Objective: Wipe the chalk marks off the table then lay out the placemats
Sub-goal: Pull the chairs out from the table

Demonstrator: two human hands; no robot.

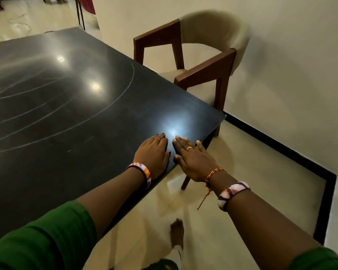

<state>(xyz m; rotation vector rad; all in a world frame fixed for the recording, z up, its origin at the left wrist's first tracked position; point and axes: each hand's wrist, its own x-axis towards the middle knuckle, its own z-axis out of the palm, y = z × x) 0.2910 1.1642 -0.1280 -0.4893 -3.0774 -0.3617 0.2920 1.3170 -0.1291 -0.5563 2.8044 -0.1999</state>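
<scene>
Chalk marks [113, 105] – pale curved arcs on glossy black table [47, 172], lying ten o'clock from both hands. Left hand [152, 152] nearer, flat, fingers straight, holding nothing; right hand [191, 158] likewise, pressed at corner edge. No cloth or placemats visible. Upholstered wood-frame chair [201, 61] at one o'clock.

Both hands, left [153, 152] and right [191, 158], lie flat at the table [70, 121] corner; chalk marks [105, 110] curve beyond them.
</scene>
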